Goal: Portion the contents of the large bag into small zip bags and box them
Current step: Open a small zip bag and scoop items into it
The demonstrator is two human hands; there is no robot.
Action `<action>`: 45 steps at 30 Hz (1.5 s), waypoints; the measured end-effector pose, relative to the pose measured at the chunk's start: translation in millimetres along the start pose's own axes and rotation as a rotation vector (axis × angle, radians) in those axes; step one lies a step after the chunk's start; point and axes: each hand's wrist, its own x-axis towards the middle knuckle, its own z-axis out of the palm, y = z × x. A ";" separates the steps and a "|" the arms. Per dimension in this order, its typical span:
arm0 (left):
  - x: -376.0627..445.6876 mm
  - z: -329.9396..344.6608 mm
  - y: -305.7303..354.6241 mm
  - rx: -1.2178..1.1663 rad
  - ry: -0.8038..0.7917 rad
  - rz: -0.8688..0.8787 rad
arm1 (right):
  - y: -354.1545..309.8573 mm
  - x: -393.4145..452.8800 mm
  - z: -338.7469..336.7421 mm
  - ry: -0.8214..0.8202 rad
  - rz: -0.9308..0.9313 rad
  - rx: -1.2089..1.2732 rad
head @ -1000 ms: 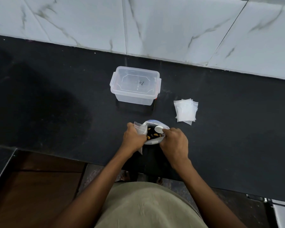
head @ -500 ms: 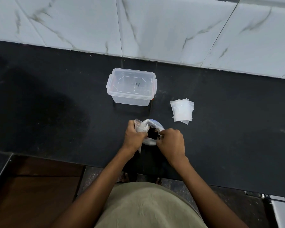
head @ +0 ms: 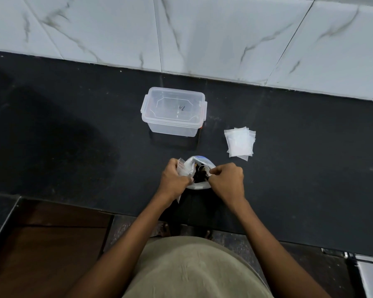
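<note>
The large bag (head: pixel 199 162) stands open near the counter's front edge, with dark contents (head: pixel 199 176) showing inside its mouth. My left hand (head: pixel 173 179) grips the bag's left rim together with a small clear zip bag (head: pixel 182 169). My right hand (head: pixel 227 182) pinches the bag's right rim, and something small and pale, perhaps a scoop (head: pixel 203 168), sits just inside by its fingers. A clear plastic box (head: pixel 173 111) with its lid on stands behind the bag. A stack of empty small zip bags (head: pixel 240 143) lies to the right of the box.
All of this sits on a black stone counter (head: pixel 73 130) backed by a white marble-tile wall (head: pixel 202 33). A brown wooden surface (head: pixel 45 244) lies below the counter at lower left. My torso in an olive shirt (head: pixel 194 269) fills the bottom centre.
My right hand has shifted slightly right on the rim, widening the bag's mouth. The left hand keeps its hold on the small zip bag and the left rim. The camera view drifted a little.
</note>
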 end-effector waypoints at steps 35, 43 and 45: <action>-3.5 -11.5 -7.3 0.154 0.346 0.389 | -3.9 19.8 -27.7 -0.387 0.302 0.522; -3.8 -12.5 -5.5 0.076 0.299 0.365 | -24.3 12.2 -40.5 -0.391 0.229 0.565; -4.6 -12.2 -4.5 0.077 0.298 0.377 | -32.1 7.7 -44.2 -0.344 0.170 0.620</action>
